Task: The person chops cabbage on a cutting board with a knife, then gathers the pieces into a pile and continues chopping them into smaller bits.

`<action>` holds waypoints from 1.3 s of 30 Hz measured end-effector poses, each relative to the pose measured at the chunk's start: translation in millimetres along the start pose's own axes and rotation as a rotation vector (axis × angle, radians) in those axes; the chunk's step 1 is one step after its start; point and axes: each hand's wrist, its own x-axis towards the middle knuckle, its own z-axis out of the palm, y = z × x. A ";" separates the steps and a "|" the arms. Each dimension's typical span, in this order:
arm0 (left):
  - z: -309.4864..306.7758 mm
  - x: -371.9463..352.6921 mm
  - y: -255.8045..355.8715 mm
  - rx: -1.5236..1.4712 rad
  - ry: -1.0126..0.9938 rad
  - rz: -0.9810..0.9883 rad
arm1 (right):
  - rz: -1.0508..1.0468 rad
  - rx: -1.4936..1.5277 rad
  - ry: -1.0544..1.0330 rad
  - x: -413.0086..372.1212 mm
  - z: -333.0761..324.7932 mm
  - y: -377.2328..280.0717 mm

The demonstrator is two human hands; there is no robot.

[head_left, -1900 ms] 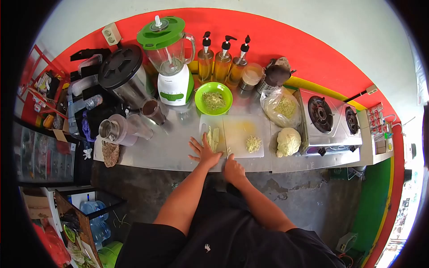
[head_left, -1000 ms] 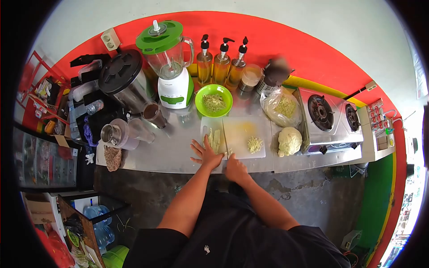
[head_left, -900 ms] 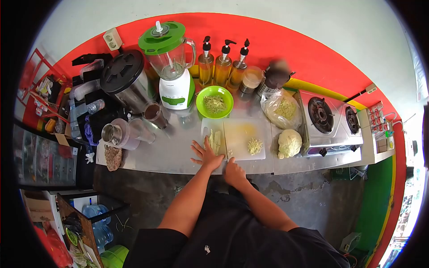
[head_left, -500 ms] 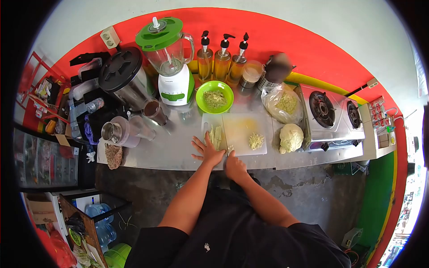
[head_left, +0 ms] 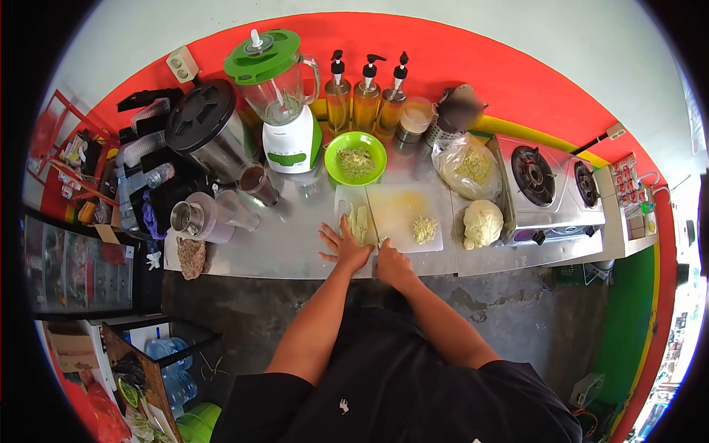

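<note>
My left hand (head_left: 347, 247) rests with spread fingers at the near left of the white cutting board (head_left: 399, 203), touching pale green cabbage leaves (head_left: 358, 224). Its thumb points toward the knife. My right hand (head_left: 395, 266) is closed at the board's near edge around the handle of a knife (head_left: 374, 214), whose thin blade, seen nearly edge-on, points away from me across the board. The handle is hidden by the fingers. Right of the blade lies a small heap of shredded cabbage (head_left: 424, 229). Beyond the board, a green bowl (head_left: 332, 167) holds more shreds.
A cabbage head (head_left: 483, 224) and a plastic bag (head_left: 447, 164) of shreds sit right, beside the gas stove (head_left: 557, 214). Behind stand a blender (head_left: 288, 140) and several pump bottles (head_left: 365, 107). A dark drink glass (head_left: 258, 184) and clear containers (head_left: 238, 210) stand left.
My right hand has shifted slightly forward along the knife's line. My left hand stays spread on the cabbage leaves. The whole view has shifted a little.
</note>
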 end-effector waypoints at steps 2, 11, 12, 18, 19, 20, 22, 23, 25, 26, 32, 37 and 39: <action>-0.7 -1.0 0.3 -0.001 0.005 0.005 | -0.005 -0.004 -0.005 -4.8 -4.2 -0.7; 1.2 1.5 0.0 0.015 0.006 -0.013 | 0.018 0.050 0.001 -19.4 13.1 -2.2; 2.5 1.9 -0.5 0.012 0.006 -0.009 | 0.020 0.055 -0.012 -20.2 11.8 -2.0; 4.9 5.2 -1.7 0.000 0.019 -0.018 | 0.017 0.050 -0.001 -21.0 12.0 -2.6; 3.4 4.3 -1.4 0.002 0.011 -0.020 | 0.018 0.050 -0.004 -21.5 13.3 -2.2; 2.6 2.9 -0.6 0.003 0.010 -0.022 | 0.012 0.047 -0.001 -22.2 14.0 -2.0; 3.1 2.0 -1.1 0.009 0.014 -0.010 | 0.004 0.044 0.000 -22.1 15.8 -1.6; 2.9 1.8 -1.2 0.010 0.014 -0.012 | 0.014 0.052 -0.001 -21.6 16.4 -1.8; 3.6 2.4 -2.0 0.017 0.014 -0.005 | 0.024 0.062 -0.003 -21.8 16.7 -3.2; 4.1 2.6 -2.3 0.018 0.014 -0.005 | 0.026 0.056 0.002 -22.4 17.1 -3.7; 5.5 3.0 -3.6 0.024 0.017 0.000 | 0.013 0.055 -0.008 -23.0 13.6 -1.3; 5.7 2.3 -5.2 0.018 0.029 0.022 | 0.015 0.058 -0.034 -28.6 8.3 -2.7; 5.8 1.6 -6.6 0.017 0.027 0.019 | 0.020 0.065 -0.019 -29.4 15.2 0.8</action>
